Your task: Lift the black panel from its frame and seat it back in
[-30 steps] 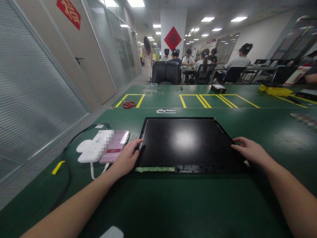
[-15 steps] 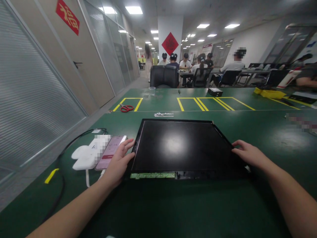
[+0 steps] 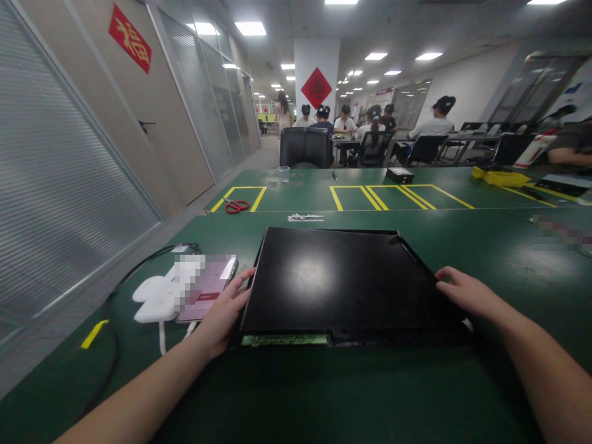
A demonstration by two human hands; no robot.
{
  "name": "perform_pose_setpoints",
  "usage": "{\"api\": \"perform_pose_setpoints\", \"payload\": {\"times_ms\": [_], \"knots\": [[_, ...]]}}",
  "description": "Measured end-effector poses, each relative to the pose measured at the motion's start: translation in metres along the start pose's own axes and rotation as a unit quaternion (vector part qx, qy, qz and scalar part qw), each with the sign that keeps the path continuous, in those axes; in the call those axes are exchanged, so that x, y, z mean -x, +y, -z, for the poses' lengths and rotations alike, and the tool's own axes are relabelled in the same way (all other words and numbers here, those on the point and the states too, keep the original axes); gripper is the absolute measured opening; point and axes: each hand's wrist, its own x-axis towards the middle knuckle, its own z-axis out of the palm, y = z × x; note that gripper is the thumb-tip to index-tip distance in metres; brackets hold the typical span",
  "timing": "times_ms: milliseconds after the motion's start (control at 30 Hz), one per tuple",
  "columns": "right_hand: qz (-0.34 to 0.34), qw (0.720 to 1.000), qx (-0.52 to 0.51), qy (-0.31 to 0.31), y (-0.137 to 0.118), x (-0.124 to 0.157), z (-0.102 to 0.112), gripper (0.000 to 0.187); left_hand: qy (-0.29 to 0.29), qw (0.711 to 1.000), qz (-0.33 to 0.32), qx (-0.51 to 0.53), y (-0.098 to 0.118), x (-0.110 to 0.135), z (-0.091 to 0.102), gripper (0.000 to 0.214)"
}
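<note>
A flat black monitor screen panel (image 3: 324, 283) lies over its shallow black frame (image 3: 404, 339) on the green table. The panel sits askew: its left side stands proud of the frame, while frame edge shows along the right and back. A green circuit strip (image 3: 284, 340) shows along the front left. My left hand (image 3: 226, 314) grips the monitor's left edge, thumb and fingers at the side. At the opposite edge, my right hand (image 3: 469, 293) pinches the monitor's right side; its fingertips are partly hidden.
Left of the monitor are a phone (image 3: 206, 293), white chargers (image 3: 157, 308) and a black cable (image 3: 115, 308). Red-handled scissors (image 3: 237, 206), white scraps (image 3: 305, 217), a clear cup (image 3: 283, 174) and a small black box (image 3: 400, 175) lie farther back. Several people sit beyond.
The screen panel has shifted and come up at its left side, out of line with the frame. Both hands stay at the monitor's sides. The view has tilted slightly upward.
</note>
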Motion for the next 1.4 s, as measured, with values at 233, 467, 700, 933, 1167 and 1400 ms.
{"api": "perform_pose_setpoints", "payload": {"times_ms": [233, 467, 700, 933, 1167, 1400], "knots": [[0.004, 1.000, -0.010, -0.016, 0.003, 0.001, -0.001, 0.025, -0.057, 0.993, -0.084, -0.067, 0.004, -0.002, 0.009, 0.073], [0.001, 1.000, -0.006, -0.006, -0.002, 0.002, -0.001, 0.025, -0.092, 0.974, -0.180, -0.105, 0.007, -0.002, 0.017, 0.063], [-0.001, 0.999, -0.040, -0.011, -0.004, 0.007, 0.002, 0.037, -0.129, 0.971, -0.191, -0.057, 0.005, 0.005, 0.017, 0.069], [0.016, 0.985, -0.161, 0.066, -0.009, 0.006, -0.003, 0.050, -0.165, 0.964, -0.209, -0.014, 0.002, 0.004, 0.017, 0.065], [-0.005, 0.895, -0.444, 0.038, -0.014, 0.007, -0.005, 0.035, -0.106, 0.971, -0.209, 0.041, 0.002, 0.004, 0.016, 0.062], [-0.078, 0.755, -0.650, 0.037, -0.023, 0.034, 0.013, 0.029, -0.125, 0.972, -0.181, 0.086, 0.006, 0.009, 0.011, 0.072]]}}
